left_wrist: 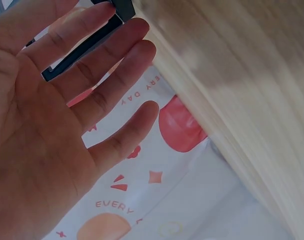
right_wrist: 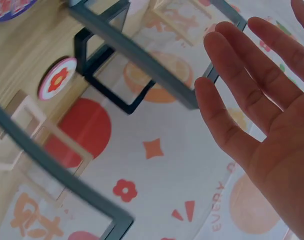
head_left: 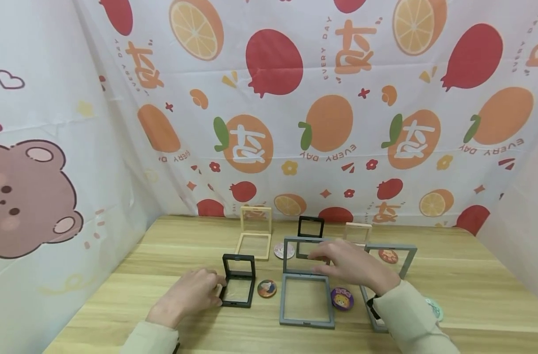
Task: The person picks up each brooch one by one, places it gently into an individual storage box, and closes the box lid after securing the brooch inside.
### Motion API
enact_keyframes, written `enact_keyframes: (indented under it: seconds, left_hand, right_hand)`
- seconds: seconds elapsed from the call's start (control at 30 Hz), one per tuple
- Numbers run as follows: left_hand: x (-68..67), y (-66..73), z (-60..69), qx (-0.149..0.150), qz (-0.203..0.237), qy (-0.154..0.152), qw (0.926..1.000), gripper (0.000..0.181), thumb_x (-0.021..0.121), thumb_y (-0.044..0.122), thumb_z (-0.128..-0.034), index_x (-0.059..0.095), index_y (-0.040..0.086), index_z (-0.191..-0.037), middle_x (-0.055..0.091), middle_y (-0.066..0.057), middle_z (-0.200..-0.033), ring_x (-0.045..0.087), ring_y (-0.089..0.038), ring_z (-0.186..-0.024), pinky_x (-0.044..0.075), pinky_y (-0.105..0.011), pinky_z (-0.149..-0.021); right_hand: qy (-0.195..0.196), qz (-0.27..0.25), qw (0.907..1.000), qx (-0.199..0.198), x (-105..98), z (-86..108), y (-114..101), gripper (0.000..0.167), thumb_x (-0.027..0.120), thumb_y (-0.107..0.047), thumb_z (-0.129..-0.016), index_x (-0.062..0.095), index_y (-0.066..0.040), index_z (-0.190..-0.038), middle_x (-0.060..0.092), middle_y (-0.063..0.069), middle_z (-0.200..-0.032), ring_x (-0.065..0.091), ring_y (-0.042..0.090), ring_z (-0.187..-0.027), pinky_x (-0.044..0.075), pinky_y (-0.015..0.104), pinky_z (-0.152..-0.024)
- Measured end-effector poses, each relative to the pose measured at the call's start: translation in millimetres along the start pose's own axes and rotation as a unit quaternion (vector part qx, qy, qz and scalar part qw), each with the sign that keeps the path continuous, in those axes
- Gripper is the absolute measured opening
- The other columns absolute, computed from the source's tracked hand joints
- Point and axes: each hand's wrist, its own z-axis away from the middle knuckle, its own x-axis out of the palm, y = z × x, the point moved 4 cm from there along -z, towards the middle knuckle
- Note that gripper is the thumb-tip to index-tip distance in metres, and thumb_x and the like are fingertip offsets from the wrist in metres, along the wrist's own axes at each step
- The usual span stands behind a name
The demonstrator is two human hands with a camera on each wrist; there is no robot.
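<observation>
My left hand [head_left: 198,292] is at the left side of a small black hinged display frame [head_left: 238,285], its fingertips at the edge. In the left wrist view the fingers [left_wrist: 114,75] are extended and spread beside a black frame corner [left_wrist: 124,9]; the thumb is mostly cut off. My right hand [head_left: 350,260] is by the raised panel of a larger grey display frame [head_left: 307,300], which stands unfolded. The right wrist view has straight fingers [right_wrist: 242,80] close to a grey frame edge [right_wrist: 137,52]; whether they touch it I cannot tell.
A second grey frame [head_left: 408,260] stands partly behind the right forearm. Farther back are a cream frame [head_left: 255,233], a black frame [head_left: 310,227] and a pale frame [head_left: 358,232]. Round badges lie between them, including a purple badge [head_left: 341,298] and a multicoloured badge [head_left: 267,288].
</observation>
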Motion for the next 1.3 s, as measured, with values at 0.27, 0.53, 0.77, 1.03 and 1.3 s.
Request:
enact_keyframes:
  seconds: [0.27,0.53,0.77,1.03,1.3]
  left_hand:
    - [0.5,-1.1,0.2,-0.009,0.024,-0.012,0.9996,0.035,0.090,0.015,-0.0720,0.075,0.004,-0.102,0.069,-0.003,-0.091,0.060,-0.015,-0.074,0.055,-0.041,-0.074]
    - [3.1,-1.8,1.7,-0.035,0.055,-0.017,0.9977,0.037,0.089,0.014,-0.0743,0.073,0.005,-0.106,0.061,0.003,-0.089,0.050,-0.010,-0.070,0.052,-0.037,-0.069]
    - [3.5,2.4,1.2,-0.037,0.048,-0.014,0.9981,0.033,0.089,0.013,-0.0742,0.073,0.004,-0.102,0.064,-0.001,-0.093,0.057,-0.014,-0.076,0.055,-0.041,-0.074]
    - [3.7,2.8,-0.2,-0.051,0.057,-0.019,0.9969,0.038,0.090,0.010,-0.0720,0.072,-0.001,-0.103,0.067,-0.008,-0.100,0.065,-0.025,-0.086,0.056,-0.048,-0.082]
    - [1.6,2.3,0.9,-0.065,0.060,-0.011,0.9960,0.037,0.090,0.011,-0.0721,0.073,0.001,-0.103,0.067,-0.009,-0.096,0.066,-0.027,-0.088,0.055,-0.049,-0.083]
  right_hand:
    - [-0.011,0.006,0.9998,-0.018,8,-12.6,-8,0.026,0.068,-0.024,-0.099,0.075,-0.004,-0.114,0.073,0.008,-0.113,0.068,0.022,-0.101,0.056,0.036,-0.085]
    - [-0.026,0.003,0.9996,-0.006,17,-17.9,-11,0.026,0.069,-0.024,-0.098,0.074,-0.005,-0.116,0.072,0.007,-0.115,0.067,0.022,-0.103,0.055,0.036,-0.085]
    - [-0.033,-0.007,0.9993,-0.014,27,-25.1,-15,0.026,0.070,-0.020,-0.097,0.075,-0.003,-0.115,0.074,0.007,-0.111,0.066,0.019,-0.093,0.053,0.031,-0.081]
    - [-0.043,0.001,0.9981,-0.045,45,-39.6,-20,0.017,0.073,-0.016,-0.094,0.077,-0.004,-0.105,0.075,0.007,-0.104,0.070,0.015,-0.093,0.055,0.027,-0.080]
    - [-0.044,0.023,0.9978,-0.045,50,-46.6,-25,0.017,0.074,-0.017,-0.093,0.077,-0.006,-0.107,0.075,0.004,-0.106,0.069,0.012,-0.095,0.055,0.028,-0.082]
